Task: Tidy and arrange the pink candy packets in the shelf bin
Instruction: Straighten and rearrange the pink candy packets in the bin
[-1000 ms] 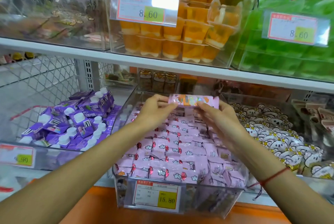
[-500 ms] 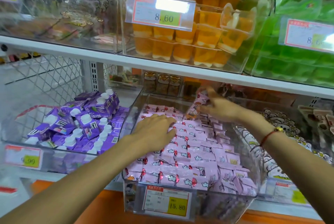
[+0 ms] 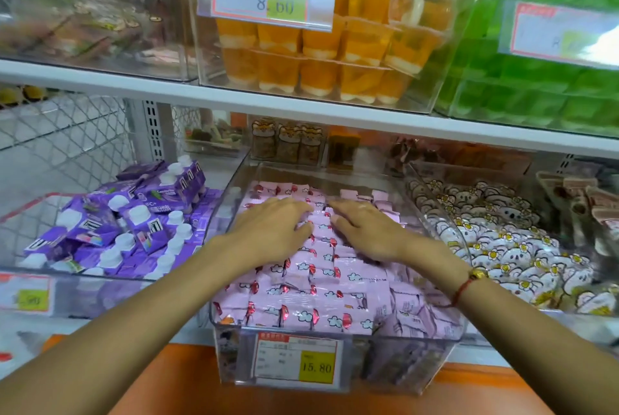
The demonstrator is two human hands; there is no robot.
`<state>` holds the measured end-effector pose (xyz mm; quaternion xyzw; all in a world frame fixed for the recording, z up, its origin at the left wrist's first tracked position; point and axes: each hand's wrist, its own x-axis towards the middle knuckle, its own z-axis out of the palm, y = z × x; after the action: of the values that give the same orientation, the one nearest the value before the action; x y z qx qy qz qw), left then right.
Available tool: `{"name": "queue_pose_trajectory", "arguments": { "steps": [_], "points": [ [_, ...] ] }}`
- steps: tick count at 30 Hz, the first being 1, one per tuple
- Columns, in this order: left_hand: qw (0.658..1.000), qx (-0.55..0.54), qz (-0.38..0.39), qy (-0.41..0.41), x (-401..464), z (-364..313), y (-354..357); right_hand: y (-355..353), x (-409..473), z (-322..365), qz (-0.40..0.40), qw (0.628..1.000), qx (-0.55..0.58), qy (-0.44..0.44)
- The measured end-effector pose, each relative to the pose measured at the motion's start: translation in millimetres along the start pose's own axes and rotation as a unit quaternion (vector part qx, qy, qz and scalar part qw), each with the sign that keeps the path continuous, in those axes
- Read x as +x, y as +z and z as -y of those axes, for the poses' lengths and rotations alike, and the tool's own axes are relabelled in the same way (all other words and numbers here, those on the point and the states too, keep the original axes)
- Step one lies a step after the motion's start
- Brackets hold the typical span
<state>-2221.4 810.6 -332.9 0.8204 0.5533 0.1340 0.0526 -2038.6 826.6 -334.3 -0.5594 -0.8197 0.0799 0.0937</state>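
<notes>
Pink candy packets (image 3: 321,284) with cloud prints and red foil ends fill a clear plastic bin (image 3: 449,344) on the lower shelf. My left hand (image 3: 271,223) lies palm down on the packets in the middle of the bin, fingers straight and spread. My right hand (image 3: 365,230) lies flat beside it, fingers pointing left, almost touching the left hand. Neither hand holds a packet. A red string bracelet is on my right wrist.
A bin of purple cartons (image 3: 127,223) with white caps stands to the left, a bin of white bear-print packets (image 3: 502,247) to the right. The upper shelf (image 3: 301,106) holds orange jelly cups (image 3: 315,56) and green packs. A price tag (image 3: 296,361) reads 15.80.
A second ago both hands held one pink packet above the bin. My right hand then put it at the back, and both hands now rest flat on the pile.
</notes>
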Motion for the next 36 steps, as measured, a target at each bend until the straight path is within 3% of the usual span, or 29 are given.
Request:
{"name": "queue_pose_trajectory", "arguments": {
  "steps": [6,16,24,29,32,34,36],
  "points": [
    [0.998,-0.049,-0.040,-0.016,38,-2,-20,11,-28,8,0.020,0.999,0.001,0.028],
    [0.999,0.037,0.025,-0.015,102,-22,10,16,-30,7,-0.009,1.000,0.008,0.022],
    [0.992,0.118,-0.008,-0.040,112,-34,8,14,-32,9,-0.002,1.000,0.015,0.024],
    [0.985,0.153,-0.077,-0.017,115,-27,21,15,-33,8,-0.007,1.000,0.015,0.024],
    [0.987,0.077,-0.139,-0.017,111,-18,23,15,-32,7,-0.002,1.000,0.017,0.024],
    [0.981,-0.042,-0.184,-0.050,108,-16,18,16,-32,8,0.003,0.999,0.018,0.027],
    [0.953,-0.202,-0.205,-0.097,103,-20,7,16,-32,7,0.006,0.999,0.018,0.029]
  ]
}}
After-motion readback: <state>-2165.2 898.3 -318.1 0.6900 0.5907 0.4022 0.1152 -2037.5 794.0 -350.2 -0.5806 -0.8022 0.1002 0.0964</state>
